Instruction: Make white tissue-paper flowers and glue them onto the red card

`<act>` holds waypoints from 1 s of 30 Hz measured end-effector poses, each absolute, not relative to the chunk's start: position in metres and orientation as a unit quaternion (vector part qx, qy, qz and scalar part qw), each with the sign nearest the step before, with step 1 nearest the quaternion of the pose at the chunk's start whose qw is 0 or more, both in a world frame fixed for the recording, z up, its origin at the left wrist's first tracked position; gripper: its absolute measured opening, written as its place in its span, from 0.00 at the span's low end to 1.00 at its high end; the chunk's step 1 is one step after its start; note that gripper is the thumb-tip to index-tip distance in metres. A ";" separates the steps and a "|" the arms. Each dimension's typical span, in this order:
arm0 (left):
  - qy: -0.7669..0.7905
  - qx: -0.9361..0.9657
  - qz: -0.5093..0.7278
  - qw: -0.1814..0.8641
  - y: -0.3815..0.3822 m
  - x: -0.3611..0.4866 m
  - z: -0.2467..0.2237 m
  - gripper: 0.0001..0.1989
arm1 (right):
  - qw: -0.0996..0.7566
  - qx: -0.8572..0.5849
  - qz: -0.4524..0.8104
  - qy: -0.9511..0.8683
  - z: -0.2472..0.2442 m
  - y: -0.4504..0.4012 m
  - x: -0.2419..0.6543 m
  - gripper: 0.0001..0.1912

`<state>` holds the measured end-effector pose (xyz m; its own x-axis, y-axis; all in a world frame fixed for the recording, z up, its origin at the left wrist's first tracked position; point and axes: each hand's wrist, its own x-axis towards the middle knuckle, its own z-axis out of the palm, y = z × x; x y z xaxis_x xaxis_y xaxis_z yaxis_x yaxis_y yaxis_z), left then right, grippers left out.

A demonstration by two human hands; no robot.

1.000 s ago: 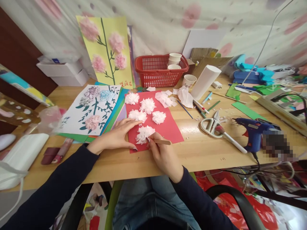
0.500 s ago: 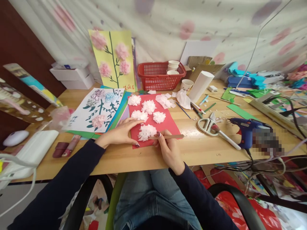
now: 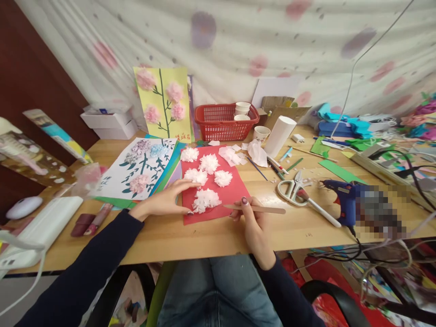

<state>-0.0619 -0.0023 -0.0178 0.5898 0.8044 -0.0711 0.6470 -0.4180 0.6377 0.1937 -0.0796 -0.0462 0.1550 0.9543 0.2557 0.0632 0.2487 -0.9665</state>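
Observation:
My right hand (image 3: 256, 225) pinches a slim, flat brown stick (image 3: 270, 210). The stick's narrow end points left, over the red sheet, a little apart from the lowest white paper flower (image 3: 206, 200). At the left edge of the red sheet (image 3: 235, 193) is my left hand (image 3: 166, 200), thumb and fingers spread apart. Its thumb tip lies close to that lowest flower, its fingertips by another white flower (image 3: 195, 176). More ruffled white flowers (image 3: 209, 163) sit higher on the sheet.
On the left lie flower pictures (image 3: 138, 170) on coloured paper. Behind stand a yellow flower picture (image 3: 166, 102) and a red basket (image 3: 223, 129) with paper cups. To the right are a paper roll (image 3: 280, 136), scissors (image 3: 293, 188), a brush (image 3: 323, 211) and a blue glue gun (image 3: 345, 200).
My right hand has moved right and away from the lowest flower, taking the brown stick with it. My left hand stays beside the sheet. The camera view has tilted up slightly.

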 end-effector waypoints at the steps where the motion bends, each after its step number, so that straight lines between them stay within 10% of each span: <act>1: 0.432 0.825 0.147 0.334 0.001 -0.061 -0.014 0.31 | 0.589 -0.486 0.380 -0.523 -0.047 -0.079 0.200 0.18; 14: 0.455 0.825 0.281 0.185 0.096 0.049 0.028 0.07 | 0.591 -0.527 0.434 -0.430 -0.057 -0.075 0.227 0.23; 30: 0.419 0.894 0.131 0.093 0.142 0.121 0.007 0.22 | 0.583 -0.508 0.471 -0.426 -0.058 -0.084 0.229 0.23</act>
